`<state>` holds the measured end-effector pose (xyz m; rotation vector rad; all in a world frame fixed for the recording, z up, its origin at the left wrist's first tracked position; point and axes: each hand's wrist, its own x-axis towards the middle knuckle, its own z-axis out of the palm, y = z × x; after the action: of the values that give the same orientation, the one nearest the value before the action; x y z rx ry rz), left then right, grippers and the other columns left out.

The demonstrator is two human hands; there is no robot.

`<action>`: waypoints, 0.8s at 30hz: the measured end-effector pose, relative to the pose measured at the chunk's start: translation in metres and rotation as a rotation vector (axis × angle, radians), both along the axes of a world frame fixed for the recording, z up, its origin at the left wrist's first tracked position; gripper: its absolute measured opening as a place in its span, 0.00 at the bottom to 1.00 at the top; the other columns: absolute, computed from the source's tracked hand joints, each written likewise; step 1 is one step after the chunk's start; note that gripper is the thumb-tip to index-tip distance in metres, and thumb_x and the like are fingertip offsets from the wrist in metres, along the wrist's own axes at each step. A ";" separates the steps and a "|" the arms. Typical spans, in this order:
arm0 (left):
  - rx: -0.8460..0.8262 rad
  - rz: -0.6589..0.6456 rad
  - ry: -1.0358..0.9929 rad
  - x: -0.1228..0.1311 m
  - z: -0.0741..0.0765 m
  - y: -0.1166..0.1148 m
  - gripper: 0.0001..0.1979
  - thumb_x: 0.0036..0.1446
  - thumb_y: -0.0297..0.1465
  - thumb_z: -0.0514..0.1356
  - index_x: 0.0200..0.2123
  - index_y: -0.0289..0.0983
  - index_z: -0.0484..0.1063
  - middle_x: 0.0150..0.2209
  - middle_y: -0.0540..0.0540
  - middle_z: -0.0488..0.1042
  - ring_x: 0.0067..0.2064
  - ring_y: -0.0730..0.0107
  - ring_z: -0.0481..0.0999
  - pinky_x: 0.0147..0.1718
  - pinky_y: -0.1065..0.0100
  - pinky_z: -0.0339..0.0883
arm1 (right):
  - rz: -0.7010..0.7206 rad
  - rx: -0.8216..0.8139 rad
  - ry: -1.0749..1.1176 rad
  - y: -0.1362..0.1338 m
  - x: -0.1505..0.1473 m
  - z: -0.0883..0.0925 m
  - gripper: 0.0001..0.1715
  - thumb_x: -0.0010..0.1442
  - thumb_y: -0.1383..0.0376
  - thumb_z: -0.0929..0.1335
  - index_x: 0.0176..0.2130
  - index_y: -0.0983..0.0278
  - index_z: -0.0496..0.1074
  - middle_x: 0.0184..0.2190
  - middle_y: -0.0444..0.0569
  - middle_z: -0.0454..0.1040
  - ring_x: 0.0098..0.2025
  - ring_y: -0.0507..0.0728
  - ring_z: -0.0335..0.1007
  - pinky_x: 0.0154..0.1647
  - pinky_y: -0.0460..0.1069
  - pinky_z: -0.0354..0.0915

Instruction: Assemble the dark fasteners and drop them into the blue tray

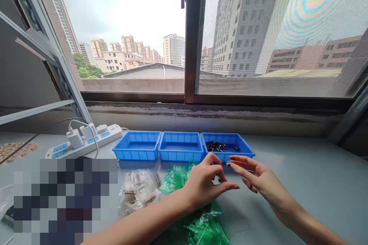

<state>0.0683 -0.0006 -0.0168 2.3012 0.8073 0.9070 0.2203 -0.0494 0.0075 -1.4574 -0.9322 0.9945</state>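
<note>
My left hand (205,180) is over the green bags with its fingers curled; a small dark, shiny piece (219,180) shows inside the curl. Its thumb points right. Facing it, my right hand (258,176) pinches a small light metallic piece (228,163) at the fingertips, just in front of the right blue tray (245,149). That tray holds a heap of small black parts (214,146). Under and beside my left hand lie green plastic bags (207,229). Clear bags (135,187) with slim metallic pieces are left of them.
A middle blue tray (181,155) and a left blue tray (135,155) stand in a row against the wall. A white power strip (99,141) with plugs lies at the left. A blurred-out patch (66,199) covers the front left. Behind is a window (189,46).
</note>
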 end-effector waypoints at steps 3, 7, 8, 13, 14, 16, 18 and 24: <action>-0.002 -0.017 0.010 -0.001 0.004 -0.002 0.18 0.61 0.36 0.56 0.22 0.36 0.74 0.36 0.49 0.68 0.28 0.79 0.67 0.31 0.74 0.63 | 0.013 0.001 -0.017 0.004 0.008 -0.008 0.34 0.35 0.46 0.74 0.38 0.65 0.77 0.13 0.38 0.61 0.16 0.48 0.49 0.17 0.45 0.48; -0.034 -0.019 0.033 -0.003 0.009 -0.003 0.22 0.64 0.35 0.48 0.24 0.37 0.76 0.37 0.48 0.68 0.28 0.78 0.68 0.32 0.73 0.63 | 0.021 0.039 -0.038 0.010 0.018 -0.022 0.35 0.42 0.42 0.71 0.40 0.66 0.76 0.12 0.37 0.58 0.16 0.47 0.48 0.17 0.45 0.47; -0.044 -0.015 0.035 -0.003 0.010 -0.003 0.22 0.64 0.35 0.48 0.24 0.37 0.76 0.38 0.48 0.68 0.28 0.78 0.68 0.32 0.73 0.63 | 0.007 0.045 -0.038 0.011 0.020 -0.024 0.36 0.42 0.42 0.71 0.40 0.66 0.76 0.13 0.37 0.59 0.16 0.47 0.48 0.17 0.45 0.48; -0.065 -0.016 0.047 -0.003 0.011 -0.004 0.22 0.63 0.34 0.47 0.24 0.37 0.75 0.38 0.48 0.67 0.27 0.78 0.67 0.33 0.72 0.63 | -0.004 0.053 -0.048 0.013 0.020 -0.028 0.37 0.37 0.40 0.73 0.36 0.66 0.76 0.17 0.41 0.65 0.15 0.46 0.49 0.15 0.45 0.49; -0.067 -0.014 0.051 -0.003 0.011 -0.004 0.22 0.63 0.34 0.47 0.24 0.37 0.75 0.38 0.48 0.67 0.28 0.77 0.68 0.33 0.72 0.63 | 0.008 0.059 -0.052 0.013 0.019 -0.027 0.36 0.37 0.40 0.73 0.36 0.66 0.76 0.20 0.43 0.69 0.15 0.46 0.50 0.15 0.45 0.50; -0.070 -0.012 0.056 -0.003 0.011 -0.004 0.22 0.63 0.34 0.47 0.24 0.37 0.75 0.37 0.48 0.67 0.29 0.76 0.69 0.34 0.72 0.64 | 0.028 0.071 -0.054 0.012 0.017 -0.024 0.35 0.38 0.41 0.73 0.34 0.66 0.76 0.27 0.48 0.72 0.16 0.46 0.53 0.15 0.46 0.51; -0.073 -0.013 0.056 -0.003 0.011 -0.004 0.22 0.63 0.34 0.47 0.24 0.37 0.75 0.37 0.48 0.67 0.31 0.75 0.70 0.35 0.72 0.64 | 0.033 0.067 -0.058 0.010 0.015 -0.018 0.35 0.37 0.40 0.73 0.33 0.66 0.76 0.29 0.49 0.73 0.16 0.46 0.55 0.15 0.46 0.52; -0.080 -0.014 0.046 -0.002 0.011 -0.003 0.22 0.63 0.34 0.46 0.24 0.37 0.75 0.37 0.47 0.67 0.34 0.73 0.71 0.36 0.71 0.64 | 0.034 0.030 -0.110 0.008 0.009 -0.002 0.35 0.31 0.40 0.73 0.29 0.64 0.75 0.11 0.38 0.60 0.15 0.49 0.52 0.16 0.47 0.52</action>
<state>0.0660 -0.0040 -0.0059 2.2624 0.8314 0.8036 0.2293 -0.0419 0.0055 -1.4872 -1.0502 0.9285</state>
